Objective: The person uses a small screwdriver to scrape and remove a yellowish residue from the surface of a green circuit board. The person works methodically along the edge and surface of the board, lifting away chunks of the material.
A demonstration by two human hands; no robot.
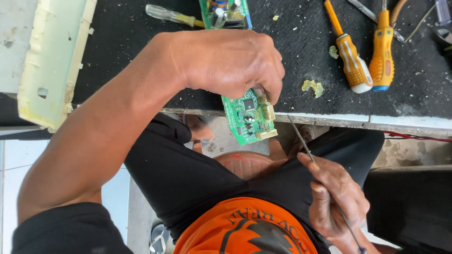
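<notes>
The left hand (230,63) has its grip clenched on a small green circuit board (248,116), fingers and thumb pinching its upper end so that the board hangs past the front edge of the counter (414,120), tilted, with its component side facing up. A black chip and pale connector blocks show on the exposed lower half; the top of the board is hidden under the fingers.

The right hand (336,197) is lower, over the person's lap, its grip closed around a thin metal probe (308,153) held like a pen. The rod runs through the fingers, with its slim tip pointing up and left toward the board's lower right corner; the tip is near the board but apart from it.

Beyond the left hand, on the black mat covering the counter, a second green circuit board (225,13) lies at the far edge, with a clear-handled screwdriver (172,16) just beside it on the left. To the right lie two orange-handled screwdrivers (351,59) side by side, and small yellowish foam crumbs (313,87) are scattered between them and the held board. A cream-coloured plastic housing (54,61) rests at the counter's left end. Below are the person's black trousers and an orange shirt.
</notes>
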